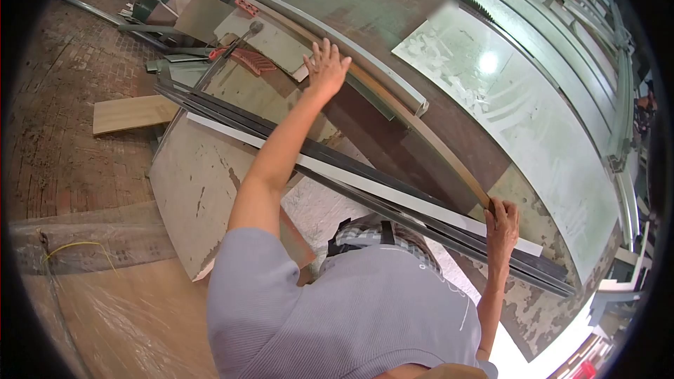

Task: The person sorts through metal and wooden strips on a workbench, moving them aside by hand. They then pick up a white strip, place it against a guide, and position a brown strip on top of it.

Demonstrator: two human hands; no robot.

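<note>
A long, thin brown wooden strip (449,154) lies diagonally over the worktable (393,161), beside a grey metal channel (379,74). My left hand (327,70) rests on the strip and the channel's near edge, with its fingers spread. At the strip's right end, my right hand (503,228) is closed around it, fingertips bent over the end; part of the grip is hidden. Nearer my body, a white strip (393,193) and several dark metal profiles (337,161) run across the table, passing under my left forearm.
A large pale sheet (519,112) lies on the table's far side. To the left are a brush-like tool (242,38), a red-handled tool (217,51) and a red comb-shaped piece (253,61). A wooden board (133,114) juts over the brick floor (70,161).
</note>
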